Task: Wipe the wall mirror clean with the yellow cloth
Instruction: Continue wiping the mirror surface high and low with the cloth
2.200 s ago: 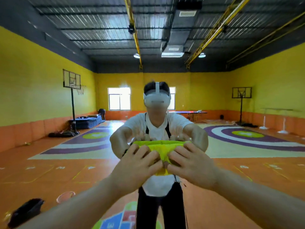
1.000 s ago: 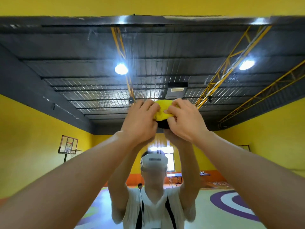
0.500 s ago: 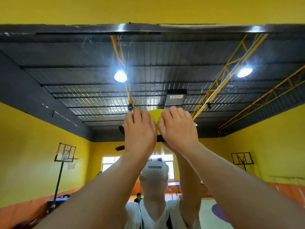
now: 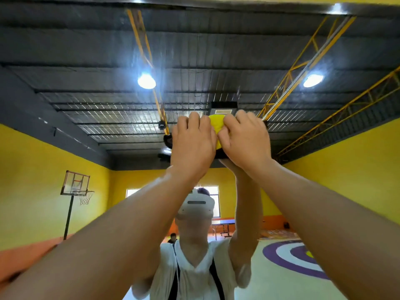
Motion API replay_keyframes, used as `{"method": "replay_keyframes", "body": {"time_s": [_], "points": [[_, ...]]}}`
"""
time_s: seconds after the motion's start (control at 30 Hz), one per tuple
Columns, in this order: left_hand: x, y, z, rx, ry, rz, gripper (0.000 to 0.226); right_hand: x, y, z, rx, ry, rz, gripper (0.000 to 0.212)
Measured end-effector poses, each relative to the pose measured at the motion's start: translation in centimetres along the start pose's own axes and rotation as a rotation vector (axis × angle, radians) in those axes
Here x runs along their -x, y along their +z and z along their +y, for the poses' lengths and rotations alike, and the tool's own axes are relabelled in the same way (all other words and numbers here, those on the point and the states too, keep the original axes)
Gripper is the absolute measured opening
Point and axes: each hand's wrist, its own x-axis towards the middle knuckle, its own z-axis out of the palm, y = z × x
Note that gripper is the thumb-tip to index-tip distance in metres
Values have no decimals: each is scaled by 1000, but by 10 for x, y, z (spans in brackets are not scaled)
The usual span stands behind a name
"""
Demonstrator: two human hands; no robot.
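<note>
- yellow cloth [image 4: 216, 126]: soft, bunched into a small wad; held high against the wall mirror [image 4: 65, 61], between both hands; only a sliver shows
- left hand [image 4: 192, 146]: fingers laid fairly flat, pressing the wad to the glass; right hand [image 4: 244, 139]: fingers curled over it, gripping
- wall mirror: flat, hard, glossy; faint streaks [image 4: 132, 53] above the hands
- progress, as we judge it: wiping under way near the top; streaked strip above left to do; how much below is clean, we cannot tell
- reflection [image 4: 194, 267]: white shirt, raised arms
</note>
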Motion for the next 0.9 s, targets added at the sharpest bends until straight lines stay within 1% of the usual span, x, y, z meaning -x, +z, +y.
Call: {"method": "replay_keyframes", "body": {"time_s": [0.13, 0.3, 0.37, 0.57, 0.73, 0.83, 0.9], "points": [[33, -16, 14, -27, 21, 2, 24, 33, -13, -3, -17, 24, -17, 24], [97, -37, 36, -1, -38, -61, 25, 97, -31, -5, -66, 19, -29, 18], [121, -45, 43, 18, -34, -94, 26, 121, -40, -8, -67, 25, -42, 17], [200, -71, 61, 40, -67, -187, 21, 195, -76, -27, -119, 21, -142, 16], [259, -93, 70, 22, -34, -250, 19, 256, -104, -42, -108, 43, -265, 21], [291, -108, 78, 44, -24, -286, 21, 290, -116, -48, -88, 19, -281, 19], [311, -115, 83, 72, -18, -294, 26, 310, -121, -52, -74, 19, -262, 16]]}}
